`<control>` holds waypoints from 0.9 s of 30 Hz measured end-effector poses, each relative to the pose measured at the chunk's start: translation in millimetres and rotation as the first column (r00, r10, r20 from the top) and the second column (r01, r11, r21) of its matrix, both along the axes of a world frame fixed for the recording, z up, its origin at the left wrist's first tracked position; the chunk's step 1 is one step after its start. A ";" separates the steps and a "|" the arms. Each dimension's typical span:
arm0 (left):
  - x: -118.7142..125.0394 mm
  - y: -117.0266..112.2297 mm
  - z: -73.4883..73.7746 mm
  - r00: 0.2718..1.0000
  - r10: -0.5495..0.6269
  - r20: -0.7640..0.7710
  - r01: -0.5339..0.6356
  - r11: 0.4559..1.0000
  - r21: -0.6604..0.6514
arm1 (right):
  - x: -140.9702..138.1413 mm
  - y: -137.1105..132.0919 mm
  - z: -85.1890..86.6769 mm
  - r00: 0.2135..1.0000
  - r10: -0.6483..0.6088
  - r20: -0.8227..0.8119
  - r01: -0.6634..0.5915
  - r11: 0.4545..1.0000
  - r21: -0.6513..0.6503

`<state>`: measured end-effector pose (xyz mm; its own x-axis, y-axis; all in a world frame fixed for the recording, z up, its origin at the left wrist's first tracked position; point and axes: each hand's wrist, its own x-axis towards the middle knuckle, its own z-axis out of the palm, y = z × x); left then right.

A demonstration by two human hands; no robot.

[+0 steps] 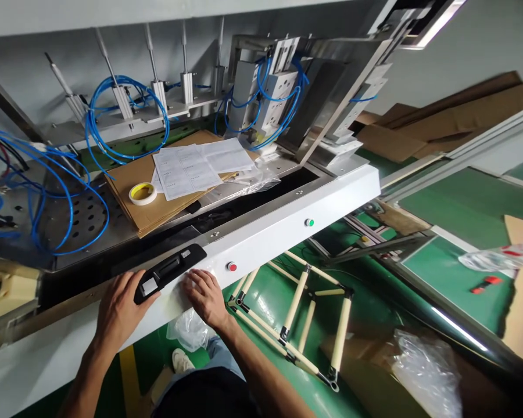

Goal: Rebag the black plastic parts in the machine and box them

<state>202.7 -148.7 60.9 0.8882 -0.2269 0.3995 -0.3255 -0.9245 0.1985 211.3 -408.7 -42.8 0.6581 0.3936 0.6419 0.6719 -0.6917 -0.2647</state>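
A long black plastic trim panel [168, 270], shaped like a car door pull, lies tilted along the white front ledge. It has a recess in the middle and a pale silver patch near each end. My left hand [121, 305] grips its lower left end, thumb along the near edge and fingers behind. Just below the panel's right half, my right hand [204, 296] rests against the ledge with its fingers curled together. Whether those fingertips hold anything small is hidden.
The white machine ledge [279, 229] carries a red button [231, 266] and a green button [309, 222]. Behind it lie cardboard sheets [135, 217], papers [187, 171] and a tape roll [142, 194]. Blue air hoses [168, 125] loop nearby. A tube frame [296, 307] stands on the floor.
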 end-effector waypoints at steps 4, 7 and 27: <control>11.2 -6.2 -12.0 0.999 -0.032 -0.032 0.033 0.999 0.017 | 1.1 -0.2 3.8 0.999 0.009 -0.034 -0.009 1.000 -0.003; 17.5 -5.8 -12.9 0.997 -0.057 -0.043 0.059 0.998 0.035 | -0.1 0.1 4.0 0.999 0.000 -0.045 0.000 1.000 -0.007; 15.2 0.2 -11.6 0.998 -0.065 -0.023 0.062 0.992 -0.111 | -1.2 2.2 26.4 0.999 -0.021 -0.026 0.022 0.999 0.032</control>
